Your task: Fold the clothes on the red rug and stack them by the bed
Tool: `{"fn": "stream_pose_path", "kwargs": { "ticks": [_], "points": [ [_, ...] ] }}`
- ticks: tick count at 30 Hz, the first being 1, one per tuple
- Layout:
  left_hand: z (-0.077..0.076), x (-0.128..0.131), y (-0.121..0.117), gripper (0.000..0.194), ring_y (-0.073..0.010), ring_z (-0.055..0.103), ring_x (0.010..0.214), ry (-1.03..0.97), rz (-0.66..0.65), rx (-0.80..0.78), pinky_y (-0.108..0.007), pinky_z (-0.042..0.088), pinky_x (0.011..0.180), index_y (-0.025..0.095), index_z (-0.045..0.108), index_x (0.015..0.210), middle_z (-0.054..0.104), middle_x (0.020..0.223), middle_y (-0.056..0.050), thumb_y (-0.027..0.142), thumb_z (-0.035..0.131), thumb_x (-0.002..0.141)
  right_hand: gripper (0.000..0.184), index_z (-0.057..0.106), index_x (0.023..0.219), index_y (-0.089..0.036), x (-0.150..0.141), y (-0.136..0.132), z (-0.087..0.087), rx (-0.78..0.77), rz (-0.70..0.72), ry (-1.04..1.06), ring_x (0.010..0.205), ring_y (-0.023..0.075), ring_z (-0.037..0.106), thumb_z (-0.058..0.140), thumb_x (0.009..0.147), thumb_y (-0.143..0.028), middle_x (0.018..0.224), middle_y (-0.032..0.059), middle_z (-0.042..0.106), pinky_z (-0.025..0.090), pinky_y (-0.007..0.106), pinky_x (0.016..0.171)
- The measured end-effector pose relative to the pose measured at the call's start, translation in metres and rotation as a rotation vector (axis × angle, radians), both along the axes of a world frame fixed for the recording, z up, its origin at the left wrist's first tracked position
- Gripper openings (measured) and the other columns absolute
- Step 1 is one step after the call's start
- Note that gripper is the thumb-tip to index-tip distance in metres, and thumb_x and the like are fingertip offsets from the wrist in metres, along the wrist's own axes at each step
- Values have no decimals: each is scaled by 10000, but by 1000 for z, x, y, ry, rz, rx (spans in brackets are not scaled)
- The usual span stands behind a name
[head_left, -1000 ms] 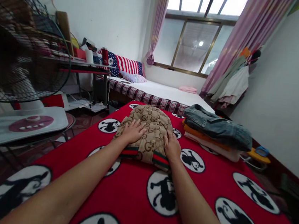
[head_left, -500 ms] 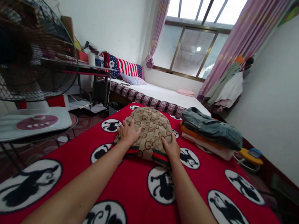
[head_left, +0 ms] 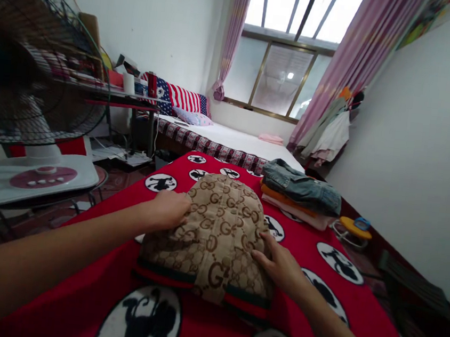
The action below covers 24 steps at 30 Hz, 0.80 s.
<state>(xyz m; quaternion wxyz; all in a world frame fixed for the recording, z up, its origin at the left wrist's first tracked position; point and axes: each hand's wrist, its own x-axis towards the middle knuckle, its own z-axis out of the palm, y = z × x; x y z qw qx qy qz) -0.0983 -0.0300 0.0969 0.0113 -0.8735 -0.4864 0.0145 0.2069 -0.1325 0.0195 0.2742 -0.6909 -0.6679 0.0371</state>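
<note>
Your left hand (head_left: 169,210) is now curling into a firmer hold on the patterned garment (head_left: 224,227), lying nearer you than before, left of the denim pile (head_left: 302,187); your right hand (head_left: 281,264) is touching it, thumb and fingers apart.

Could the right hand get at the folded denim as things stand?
Probably yes: the right hand touches the patterned garment, but only flat red blanket seems to lie between it and the denim.

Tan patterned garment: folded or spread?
Folded: the tan patterned garment lies as a compact bundle with a rounded top, its striped hem at the near edge.
</note>
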Motion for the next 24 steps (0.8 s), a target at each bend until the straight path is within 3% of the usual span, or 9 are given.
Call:
{"fn": "stream_pose_path", "kwargs": {
  "ticks": [2, 4, 6, 7, 9, 12, 14, 17, 24],
  "points": [
    [24, 15, -14, 236, -356, 661, 976, 18, -10, 100, -450, 495, 848, 169, 757, 898, 715, 959, -156, 359, 656, 801, 399, 717, 1072, -281, -3, -11, 33, 26, -6, -185, 959, 318, 649, 662, 770, -537, 1014, 118, 691, 512, 435, 824],
    [40, 41, -16, 322, -320, 628, 1064, -106, -92, 229, -431, 477, 913, 199, 744, 1020, 695, 1078, -126, 427, 577, 866, 440, 709, 1125, -278, -16, -1, 68, 223, -5, -258, 1117, 333, 582, 621, 806, -568, 1211, 121, 627, 470, 457, 925],
    [39, 70, -6, 400, -268, 559, 1199, -310, -214, 322, -417, 417, 1024, 273, 650, 1245, 619, 1287, -72, 438, 439, 948, 502, 620, 1290, -247, -34, 23, 88, 380, -27, -224, 1261, 312, 491, 502, 900, -540, 1365, 109, 543, 392, 456, 1045],
    [30, 82, 2, 437, -251, 495, 1284, -392, -262, 339, -426, 358, 1088, 308, 571, 1342, 539, 1406, -47, 440, 367, 978, 520, 560, 1356, -242, -42, 37, 89, 419, -60, -197, 1324, 292, 432, 435, 939, -527, 1420, 97, 503, 336, 454, 1099],
    [0, 100, 23, 505, -277, 293, 1439, -412, -220, 289, -520, 192, 1171, 335, 423, 1459, 328, 1575, -34, 482, 324, 986, 529, 474, 1426, -264, -53, 64, 72, 309, -154, -160, 1400, 282, 335, 328, 983, -511, 1481, 81, 453, 219, 520, 1153],
    [-52, 108, 54, 582, -291, 126, 1497, -276, -57, 16, -605, 94, 1167, 322, 304, 1519, 152, 1632, -39, 538, 258, 981, 563, 416, 1468, -274, -51, 93, 23, -191, -191, -63, 1433, 303, 293, 303, 982, -535, 1574, 80, 322, 223, 577, 1134],
    [-74, 106, 68, 595, -281, 79, 1505, -258, -52, -29, -621, 62, 1163, 356, 262, 1527, 89, 1639, -11, 571, 222, 973, 591, 374, 1493, -289, -43, 103, -3, -298, -191, -33, 1448, 302, 272, 282, 978, -563, 1607, 65, 246, 217, 557, 1144],
    [-82, 104, 73, 600, -274, 73, 1506, -287, -65, 6, -620, 55, 1164, 379, 262, 1522, 85, 1640, 4, 595, 226, 963, 597, 361, 1500, -292, -33, 107, -18, -245, -191, -37, 1443, 276, 294, 282, 977, -567, 1609, 56, 243, 215, 494, 1161],
    [-78, 107, 71, 593, -270, 119, 1501, -322, -42, 47, -606, 82, 1168, 348, 305, 1513, 115, 1636, -43, 579, 264, 969, 567, 427, 1466, -287, -26, 108, -19, -159, -173, 13, 1420, 240, 347, 361, 967, -549, 1572, 62, 334, 269, 426, 1149]
  ]
}}
